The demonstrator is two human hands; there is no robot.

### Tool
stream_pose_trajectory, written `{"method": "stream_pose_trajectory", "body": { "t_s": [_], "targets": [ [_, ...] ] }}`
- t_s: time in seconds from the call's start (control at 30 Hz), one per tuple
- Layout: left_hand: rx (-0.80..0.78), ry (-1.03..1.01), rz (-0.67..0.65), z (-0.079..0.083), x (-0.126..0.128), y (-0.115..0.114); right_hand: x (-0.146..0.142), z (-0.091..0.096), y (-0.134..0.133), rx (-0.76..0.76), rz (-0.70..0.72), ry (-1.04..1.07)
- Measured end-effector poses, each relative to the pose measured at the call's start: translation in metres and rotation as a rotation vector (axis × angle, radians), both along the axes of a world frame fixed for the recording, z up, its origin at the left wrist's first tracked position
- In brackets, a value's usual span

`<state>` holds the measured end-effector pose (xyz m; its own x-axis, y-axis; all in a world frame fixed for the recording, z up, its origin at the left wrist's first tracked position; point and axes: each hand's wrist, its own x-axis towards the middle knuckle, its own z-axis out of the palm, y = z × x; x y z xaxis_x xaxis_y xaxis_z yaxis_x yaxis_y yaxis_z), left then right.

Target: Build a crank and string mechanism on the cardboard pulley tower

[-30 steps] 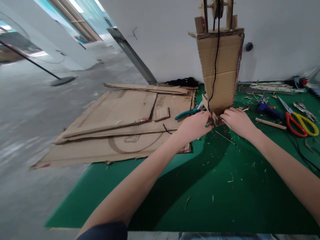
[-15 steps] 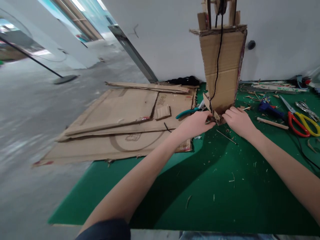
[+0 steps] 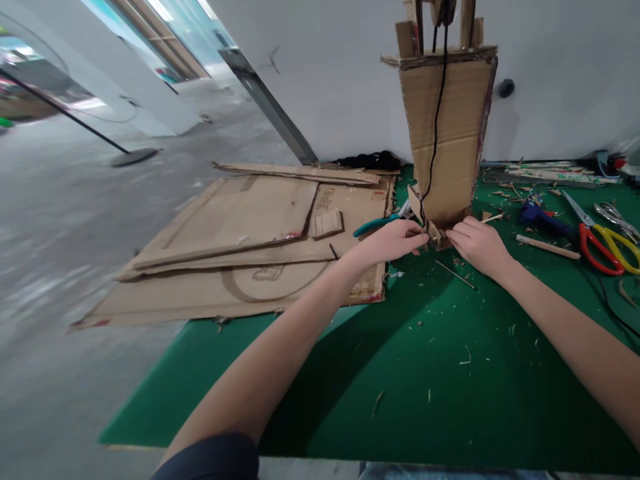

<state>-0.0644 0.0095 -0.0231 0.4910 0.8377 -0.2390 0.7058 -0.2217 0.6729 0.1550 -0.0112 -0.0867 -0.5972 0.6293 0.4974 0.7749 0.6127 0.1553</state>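
A tall cardboard tower [image 3: 445, 147] stands upright on the green table, a black cord [image 3: 436, 127] running down its front. At its foot sits a small layered cardboard piece [image 3: 437, 236], where the cord's lower end comes down. From the left, my left hand [image 3: 395, 241] pinches at this piece, thumb and fingers close together by the cord. My right hand [image 3: 477, 245] is closed at the piece's right end, its fingertips bunched against it and partly hiding it. Just behind my left hand lie teal-handled pliers [image 3: 377, 225]. A thin stick [image 3: 456, 274] rests in front.
Flat cardboard sheets [image 3: 210, 227] cover the table's left side, with a small cardboard square [image 3: 327, 224] on top. To the right lie a blue glue gun [image 3: 543, 219], a wooden stick [image 3: 547, 247], red-and-yellow-handled scissors [image 3: 603, 247] and metal scissors [image 3: 616, 219]. Scraps dot the green table [image 3: 400, 400].
My left hand has shifted slightly, its fingers a little straighter by the small cardboard piece. My right hand stays at the other end. The whole view has moved a touch.
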Motion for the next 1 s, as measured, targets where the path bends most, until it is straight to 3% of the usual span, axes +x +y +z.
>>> {"method": "stream_pose_trajectory", "body": {
  "t_s": [0.37,0.73,0.83,1.0],
  "targets": [
    [-0.045,-0.060,0.008,-0.014,-0.003,0.006,0.002,-0.004,-0.002,0.027,0.018,0.017],
    [-0.243,-0.125,0.091,-0.021,0.002,0.004,0.004,-0.003,-0.002,0.032,0.024,-0.080],
    [-0.139,-0.078,0.093,-0.019,0.001,0.003,0.004,-0.004,-0.003,0.072,0.019,-0.076],
    [0.090,0.022,-0.038,-0.015,-0.004,0.001,0.005,-0.005,-0.003,0.110,0.010,-0.081]
  ]
}}
